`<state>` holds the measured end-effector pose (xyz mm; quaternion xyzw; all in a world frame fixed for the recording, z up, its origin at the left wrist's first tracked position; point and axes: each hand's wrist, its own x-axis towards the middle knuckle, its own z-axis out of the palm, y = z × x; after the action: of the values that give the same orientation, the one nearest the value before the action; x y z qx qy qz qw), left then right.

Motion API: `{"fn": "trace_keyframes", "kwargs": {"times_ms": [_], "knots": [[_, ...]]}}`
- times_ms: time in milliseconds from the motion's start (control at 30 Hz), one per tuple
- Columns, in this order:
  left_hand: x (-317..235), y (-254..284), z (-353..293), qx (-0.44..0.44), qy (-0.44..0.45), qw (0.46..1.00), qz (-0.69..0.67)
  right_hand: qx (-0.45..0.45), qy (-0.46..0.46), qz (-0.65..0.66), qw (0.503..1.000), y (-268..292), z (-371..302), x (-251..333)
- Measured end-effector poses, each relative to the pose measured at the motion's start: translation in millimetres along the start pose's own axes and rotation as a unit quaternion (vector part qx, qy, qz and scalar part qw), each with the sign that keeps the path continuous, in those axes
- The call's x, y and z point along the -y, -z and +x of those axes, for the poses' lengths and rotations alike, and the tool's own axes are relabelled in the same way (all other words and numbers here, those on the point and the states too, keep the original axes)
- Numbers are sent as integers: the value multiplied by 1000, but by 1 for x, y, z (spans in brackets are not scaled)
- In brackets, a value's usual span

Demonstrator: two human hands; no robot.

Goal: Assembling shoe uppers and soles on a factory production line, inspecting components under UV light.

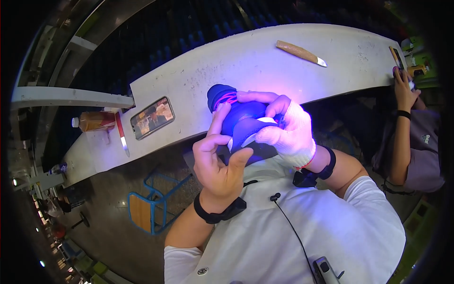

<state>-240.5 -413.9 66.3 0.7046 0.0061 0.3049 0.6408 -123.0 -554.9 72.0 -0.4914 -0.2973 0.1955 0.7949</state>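
A dark shoe (pixel 243 112) with pinkish laces is held in front of my chest at the bench's near edge, lit by violet light. Its toe points away from me and its padded collar faces me, with a pale lining showing. My bare left hand (pixel 215 165) grips the shoe's left side, fingers bent against it and thumb standing apart. On the opposite side, my right hand (pixel 292 128) in a white glove with bare fingertips pinches the collar, while a finger reaches along the upper. The shoe's underside is hidden.
A wooden-handled knife (pixel 301 53) lies on the white bench (pixel 189 71). To the left are a phone (pixel 152 118), a red-handled knife (pixel 122 135) and a bottle (pixel 94 121). A blue-framed stool (pixel 142 211) stands below. At right, a co-worker's hand (pixel 405 90) is near the bench end.
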Motion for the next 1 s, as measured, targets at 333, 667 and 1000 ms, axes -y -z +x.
{"fn": "trace_keyframes", "kwargs": {"times_ms": [333, 667, 1000], "knots": [[-4, 3, -17, -41, 26, 997, -52, 68, 66, -105, 990, 9, -14, -11], [-23, 34, 22, 91, 36, 988, 119, 146, 77, -285, 944, 13, 8, 1], [-39, 76, 27, 101, 105, 983, 111, 132, 273, -394, 868, 16, 20, -64]]}}
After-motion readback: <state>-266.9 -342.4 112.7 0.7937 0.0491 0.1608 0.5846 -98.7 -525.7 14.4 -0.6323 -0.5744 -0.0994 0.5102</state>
